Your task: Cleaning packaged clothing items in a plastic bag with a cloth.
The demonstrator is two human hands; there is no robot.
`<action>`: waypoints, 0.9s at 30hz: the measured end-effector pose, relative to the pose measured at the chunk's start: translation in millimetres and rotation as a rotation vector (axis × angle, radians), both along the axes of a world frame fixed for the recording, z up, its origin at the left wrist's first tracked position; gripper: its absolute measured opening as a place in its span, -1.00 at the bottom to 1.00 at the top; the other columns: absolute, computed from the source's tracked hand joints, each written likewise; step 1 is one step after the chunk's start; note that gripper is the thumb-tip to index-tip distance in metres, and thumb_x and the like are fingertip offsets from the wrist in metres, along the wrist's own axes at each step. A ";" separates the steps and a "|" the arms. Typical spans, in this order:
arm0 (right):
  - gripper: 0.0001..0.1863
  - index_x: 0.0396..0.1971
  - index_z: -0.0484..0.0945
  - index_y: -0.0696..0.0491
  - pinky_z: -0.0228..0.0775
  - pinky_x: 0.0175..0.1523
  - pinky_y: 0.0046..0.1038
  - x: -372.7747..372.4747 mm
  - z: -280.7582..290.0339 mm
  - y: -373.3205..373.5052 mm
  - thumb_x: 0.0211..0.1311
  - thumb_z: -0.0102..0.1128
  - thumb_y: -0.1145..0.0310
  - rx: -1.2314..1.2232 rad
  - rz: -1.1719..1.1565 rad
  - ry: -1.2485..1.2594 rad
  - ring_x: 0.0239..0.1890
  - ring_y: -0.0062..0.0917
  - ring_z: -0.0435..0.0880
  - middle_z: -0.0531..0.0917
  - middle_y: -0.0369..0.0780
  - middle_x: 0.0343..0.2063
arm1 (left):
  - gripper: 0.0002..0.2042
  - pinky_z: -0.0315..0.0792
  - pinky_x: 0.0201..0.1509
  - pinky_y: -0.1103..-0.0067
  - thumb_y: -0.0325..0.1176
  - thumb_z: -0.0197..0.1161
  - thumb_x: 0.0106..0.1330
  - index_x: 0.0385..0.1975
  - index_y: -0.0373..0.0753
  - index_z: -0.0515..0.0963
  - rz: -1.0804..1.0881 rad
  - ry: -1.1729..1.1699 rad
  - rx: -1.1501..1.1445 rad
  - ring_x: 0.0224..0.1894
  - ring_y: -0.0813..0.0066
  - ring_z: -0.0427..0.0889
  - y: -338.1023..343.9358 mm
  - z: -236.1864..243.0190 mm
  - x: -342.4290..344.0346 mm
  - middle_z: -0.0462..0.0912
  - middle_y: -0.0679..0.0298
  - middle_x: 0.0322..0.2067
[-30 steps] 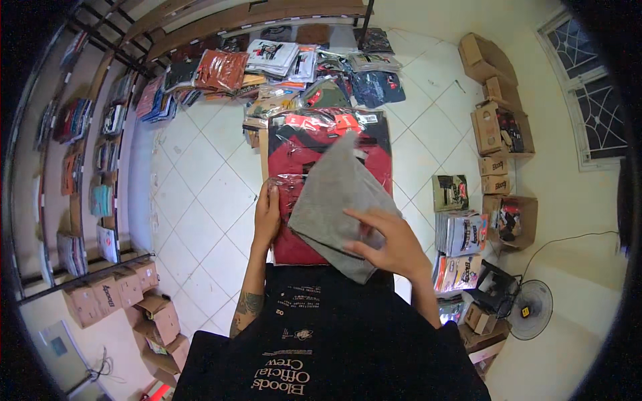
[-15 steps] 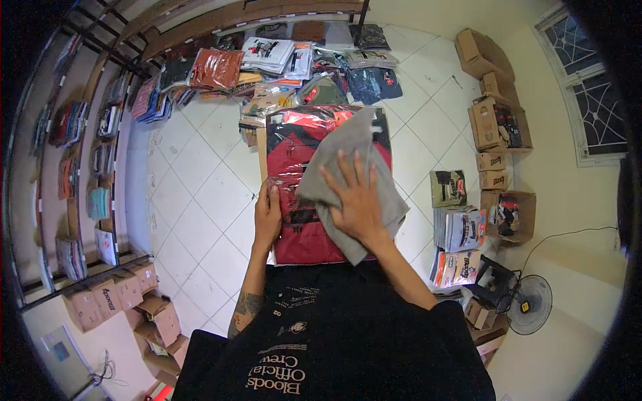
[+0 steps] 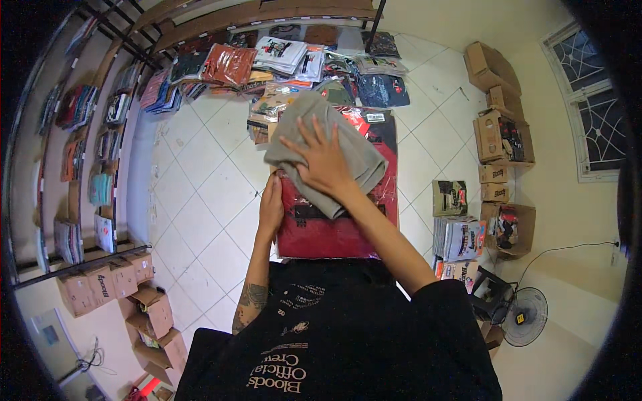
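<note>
a person's right hand (image 3: 326,160) lies flat, fingers spread, on a folded grey cloth (image 3: 321,150) that rests across the upper part of a red garment sealed in clear plastic (image 3: 334,224), seen from the head camera. the open palm appears to pin the cloth so it does not slide on the slick wrapping. the left hand (image 3: 271,208) is curled along the packet's left edge with the fingers tucked against its side, seemingly to steady the packet from that side; how tightly it grips cannot be told.

the cloth sits askew, its upper left corner hanging past the packet's left edge and its lower corner reaching toward the packet's middle. the near half of the red packet is uncovered and runs up to the person's black shirt (image 3: 334,341). what surface carries the packet is hidden beneath it.

beyond the far edge, more bagged garments (image 3: 294,60) lie heaped on the floor below the shelves (image 3: 87,134), close enough that the far side looks crowded. to the left, white floor tiles (image 3: 200,180) give open room beside the left forearm. to the right, a strip of tile separates the packet from a stack of bagged clothes (image 3: 458,237) and a column of cardboard boxes (image 3: 498,134) against the wall. a floor fan (image 3: 525,315) stands at the lower right, well apart from both hands, and more boxes (image 3: 107,281) sit at lower left.
</note>
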State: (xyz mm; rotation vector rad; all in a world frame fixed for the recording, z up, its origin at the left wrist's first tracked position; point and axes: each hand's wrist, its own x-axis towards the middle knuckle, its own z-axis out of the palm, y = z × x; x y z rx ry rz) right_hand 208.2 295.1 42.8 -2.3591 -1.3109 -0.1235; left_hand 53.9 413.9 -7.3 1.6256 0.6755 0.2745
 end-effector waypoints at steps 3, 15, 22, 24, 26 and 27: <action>-0.18 0.42 0.29 -0.45 -0.28 0.44 0.43 -30.6 2.8 -14.9 0.07 0.27 0.24 0.018 0.085 0.113 0.55 0.02 -0.07 0.08 -0.15 0.53 | -0.54 0.23 0.39 0.47 -0.22 -0.10 0.58 0.32 -0.39 0.34 -0.038 0.040 0.012 0.27 0.24 0.47 3.4 -14.0 -8.1 0.52 0.02 0.22; -0.09 0.41 0.33 -0.40 -0.26 0.46 0.35 -89.7 23.2 -135.8 -0.12 0.22 0.34 -0.127 -0.047 0.243 0.57 -0.12 -0.03 0.09 -0.23 0.54 | -0.50 0.26 0.38 0.45 -0.14 -0.13 0.62 0.31 -0.46 0.34 -0.046 0.008 0.106 0.30 0.10 0.47 -11.4 17.8 7.0 0.51 -0.13 0.22; -0.18 0.45 0.26 -0.30 -0.20 0.48 0.27 3.0 1.1 -125.5 0.09 0.21 0.33 -0.075 -0.394 0.082 0.55 0.01 -0.07 0.03 -0.13 0.54 | -0.50 0.28 0.35 0.43 -0.14 -0.14 0.62 0.29 -0.47 0.35 -0.044 0.016 0.128 0.27 0.05 0.50 -11.9 18.5 6.9 0.53 -0.17 0.18; -0.21 0.46 0.25 -0.34 -0.14 0.47 0.27 29.9 -0.8 -104.8 0.16 0.21 0.25 -0.082 -0.406 0.035 0.55 0.02 -0.07 0.02 -0.12 0.54 | -0.50 0.29 0.34 0.43 -0.14 -0.14 0.62 0.28 -0.46 0.36 -0.035 -0.017 0.119 0.26 0.05 0.51 -11.3 15.4 7.4 0.55 -0.17 0.16; -0.24 0.45 0.27 -0.39 -0.27 0.48 0.31 48.4 -5.3 -77.7 0.16 0.17 0.17 -0.049 -0.374 -0.053 0.55 0.00 -0.03 0.04 -0.09 0.53 | -0.50 0.28 0.35 0.47 -0.11 -0.13 0.62 0.28 -0.44 0.37 -0.042 -0.005 0.103 0.24 0.17 0.50 -13.5 24.4 9.7 0.55 -0.06 0.16; -0.25 0.44 0.28 -0.41 -0.28 0.48 0.31 52.9 -5.7 -64.5 0.17 0.17 0.13 -0.077 -0.341 -0.058 0.55 -0.01 -0.03 0.04 -0.09 0.53 | -0.49 0.26 0.35 0.52 -0.08 -0.12 0.62 0.28 -0.42 0.38 -0.050 0.009 0.084 0.23 0.29 0.48 -14.5 28.9 11.5 0.56 0.04 0.16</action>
